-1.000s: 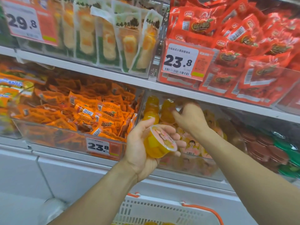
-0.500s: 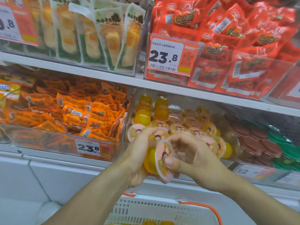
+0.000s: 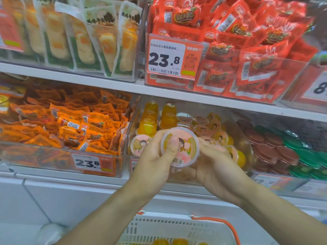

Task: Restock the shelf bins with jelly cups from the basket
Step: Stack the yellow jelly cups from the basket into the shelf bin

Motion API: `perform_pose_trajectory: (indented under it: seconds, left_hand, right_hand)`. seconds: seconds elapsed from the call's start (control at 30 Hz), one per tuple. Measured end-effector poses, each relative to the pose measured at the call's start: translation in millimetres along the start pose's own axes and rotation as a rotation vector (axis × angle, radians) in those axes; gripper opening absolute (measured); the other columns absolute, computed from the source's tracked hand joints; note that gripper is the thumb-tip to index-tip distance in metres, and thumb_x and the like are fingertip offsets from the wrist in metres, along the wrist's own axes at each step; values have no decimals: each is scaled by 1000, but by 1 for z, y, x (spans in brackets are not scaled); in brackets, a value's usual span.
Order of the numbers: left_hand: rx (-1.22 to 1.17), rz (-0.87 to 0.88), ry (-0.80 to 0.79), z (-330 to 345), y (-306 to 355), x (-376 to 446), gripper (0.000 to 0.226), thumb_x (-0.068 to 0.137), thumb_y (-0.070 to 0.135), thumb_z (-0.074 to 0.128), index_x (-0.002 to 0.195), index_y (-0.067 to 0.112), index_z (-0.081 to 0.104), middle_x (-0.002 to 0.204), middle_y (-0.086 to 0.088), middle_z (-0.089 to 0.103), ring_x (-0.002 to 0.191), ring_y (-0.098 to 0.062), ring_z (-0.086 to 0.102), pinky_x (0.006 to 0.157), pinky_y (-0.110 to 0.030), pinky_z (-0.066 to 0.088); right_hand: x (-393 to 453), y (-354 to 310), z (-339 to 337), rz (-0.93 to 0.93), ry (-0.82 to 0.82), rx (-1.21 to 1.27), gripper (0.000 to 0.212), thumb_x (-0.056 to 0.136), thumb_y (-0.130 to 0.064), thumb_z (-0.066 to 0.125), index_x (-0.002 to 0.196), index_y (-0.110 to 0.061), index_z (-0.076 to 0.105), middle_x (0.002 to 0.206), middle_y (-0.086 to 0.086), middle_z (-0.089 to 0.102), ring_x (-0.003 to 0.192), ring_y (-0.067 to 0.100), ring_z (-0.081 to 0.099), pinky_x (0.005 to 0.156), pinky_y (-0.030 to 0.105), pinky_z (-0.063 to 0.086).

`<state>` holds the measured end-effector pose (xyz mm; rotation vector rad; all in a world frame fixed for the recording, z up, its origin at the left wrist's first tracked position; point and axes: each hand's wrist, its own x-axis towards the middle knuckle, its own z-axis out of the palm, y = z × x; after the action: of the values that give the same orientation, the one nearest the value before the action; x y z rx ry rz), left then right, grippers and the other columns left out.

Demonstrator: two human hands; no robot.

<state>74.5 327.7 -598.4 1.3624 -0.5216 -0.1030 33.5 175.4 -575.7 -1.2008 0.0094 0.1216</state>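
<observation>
Nearest you, the white basket [image 3: 169, 230] with its orange handle sat low in view, and a few yellow jelly cups [image 3: 169, 242] still showed at its bottom edge, so restocking was not finished.

Above it, your two hands had come together on one jelly cup [image 3: 179, 147]. A second before, your left hand [image 3: 155, 156] held that cup alone while your right reached deep into the bin; half a second before, the right had pulled back and taken hold of the cup's lid side. At this moment your left hand was clamped round the cup, thumb pressed on the printed lid, and your right hand [image 3: 212, 165] cupped it from below and beside, fingers curled against its rim. The lid had turned to face you, barcode at the bottom.

That looked like you squaring the cup up before seating it, not yet releasing it.

Just behind your hands, the clear shelf bin [image 3: 247, 151] already held rows of matching cups, lids forward, with stacked yellow ones at the back left. Space seemed to remain at the front.
</observation>
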Motion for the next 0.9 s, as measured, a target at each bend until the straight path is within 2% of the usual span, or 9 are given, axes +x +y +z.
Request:
perform_pose_trajectory:
  seconds: [0.03, 0.13, 0.2, 0.27, 0.33, 0.43, 0.53, 0.67, 0.9]
  left_hand:
    - [9, 15, -16, 1, 1, -1, 41, 92, 40, 47, 124, 17, 60, 110, 1, 72, 104, -8, 68, 83, -18, 53]
    - [198, 105, -17, 2, 0, -3, 42, 101, 51, 36, 130, 26, 53, 118, 10, 65, 114, -6, 61, 92, -22, 51]
    - [439, 137, 114, -7, -7, 1, 46, 101, 55, 28, 129, 28, 52, 123, 14, 57, 120, -4, 52, 99, -27, 45]
    - [739, 176, 245, -22, -15, 8, 43, 96, 43, 32, 125, 21, 55, 123, 8, 54, 121, -10, 45, 104, -35, 38]
    - [1012, 206, 180, -36, -25, 15, 40, 89, 31, 40, 122, 16, 56, 124, 2, 53, 126, -19, 41, 107, -40, 32]
    - [1228, 160, -55, -45, -35, 17, 63, 83, 41, 43, 143, 20, 42, 150, 4, 40, 148, -23, 11, 116, -35, 0]
    - [1318, 168, -96, -42, -40, 18, 78, 85, 55, 37, 153, 21, 26, 160, 3, 27, 151, -22, -4, 116, -33, -15]
    - [1356, 140, -88, -39, -42, 22, 78, 83, 59, 37, 151, 21, 30, 158, -3, 29, 151, -28, 0, 121, -43, -8]
    - [1343, 120, -97, -37, -41, 22, 72, 78, 57, 44, 145, 31, 33, 144, -6, 36, 146, -36, 12, 121, -48, -3]
  right_hand:
    - [1, 0, 1, 11, -38, 32, 40, 103, -22, 43, 135, 1, 54, 129, 25, 61, 108, 36, 63, 84, 44, 60]
    - [7, -5, 2, -25, -53, 25, 41, 105, -23, 39, 132, 3, 56, 126, 26, 62, 101, 30, 63, 75, 35, 60]
    - [15, -13, 1, -79, -10, -56, 43, 104, -29, 41, 128, 1, 60, 120, 21, 67, 98, 30, 64, 73, 35, 58]
    - [28, -24, -4, -131, 109, -206, 42, 102, -33, 46, 122, 0, 63, 113, 21, 70, 96, 33, 67, 78, 36, 55]
    - [47, -33, -11, -142, 251, -388, 41, 102, -37, 51, 118, 0, 61, 103, 22, 73, 86, 30, 68, 75, 35, 53]
    - [78, -36, -17, -125, 390, -681, 41, 99, -43, 55, 110, -3, 62, 84, 18, 73, 68, 21, 64, 67, 32, 49]
    - [100, -34, -14, -137, 477, -1042, 51, 96, -47, 58, 87, 1, 70, 71, 14, 72, 63, 24, 67, 63, 36, 51]
    - [112, -29, 0, -233, 519, -1426, 50, 84, -60, 66, 97, -11, 64, 84, 4, 66, 81, 22, 60, 69, 32, 47]
    - [120, -21, 17, -176, 400, -1670, 47, 78, -59, 72, 63, -22, 48, 61, -6, 52, 58, 14, 50, 52, 29, 34]
